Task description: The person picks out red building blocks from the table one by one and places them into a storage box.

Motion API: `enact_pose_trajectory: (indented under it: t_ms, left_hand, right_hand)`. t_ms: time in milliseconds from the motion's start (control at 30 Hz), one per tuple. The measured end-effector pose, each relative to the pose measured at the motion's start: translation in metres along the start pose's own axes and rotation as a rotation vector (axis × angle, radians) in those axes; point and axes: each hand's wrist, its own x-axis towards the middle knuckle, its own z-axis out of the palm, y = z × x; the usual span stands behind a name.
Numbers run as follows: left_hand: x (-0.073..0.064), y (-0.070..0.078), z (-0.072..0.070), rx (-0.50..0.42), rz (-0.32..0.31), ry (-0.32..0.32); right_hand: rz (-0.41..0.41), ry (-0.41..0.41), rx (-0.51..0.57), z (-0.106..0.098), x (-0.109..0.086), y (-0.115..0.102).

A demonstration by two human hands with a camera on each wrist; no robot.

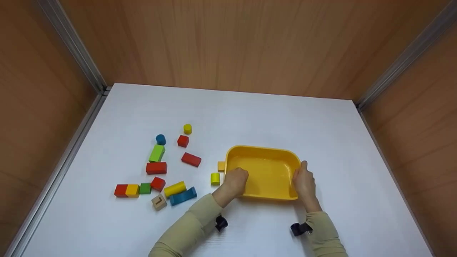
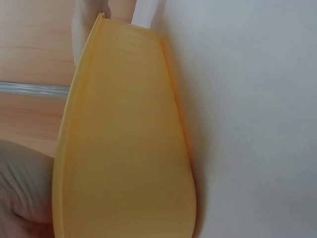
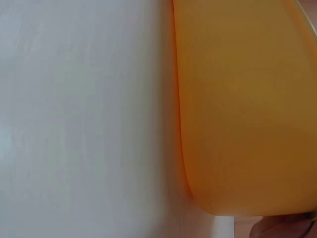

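At far left on the worktop [image 1: 82,221], a row is being formed by a red block [image 1: 120,190], an orange block [image 1: 132,190] and a green block [image 1: 145,188]. Further right, a yellow cylinder [image 1: 175,189] is being touched by a blue arch [image 1: 183,196], and a short cylinder [image 1: 215,179] is resting just beside the tray [image 1: 269,171]. The tray's left side is being held by the left grip [image 1: 235,181], closed with fingers curled; whether it is being lifted cannot be told. Its right rim is being held by the right grip [image 1: 304,180], also closed.
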Motion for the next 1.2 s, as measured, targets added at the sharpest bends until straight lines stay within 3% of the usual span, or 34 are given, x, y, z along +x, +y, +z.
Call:
enact_pose_trajectory:
  t_ms: [233,700,1000,1200]
  left_hand:
    - [-0.002,0.001,-0.010,-0.039,-0.023,0.013]
    - [-0.008,-0.006,-0.022,-0.091,0.014,0.243]
    - [-0.013,-0.022,-0.041,-0.152,-0.032,0.348]
    - [-0.015,-0.038,-0.051,-0.158,-0.075,0.390]
  right_hand:
    - [0.007,0.009,0.009,-0.001,0.000,0.000]
    - [0.042,-0.028,-0.006,-0.002,0.002,0.000]
    - [0.010,-0.038,-0.002,-0.001,0.001,0.000]
    - [0.043,-0.058,0.005,-0.001,0.002,-0.001]
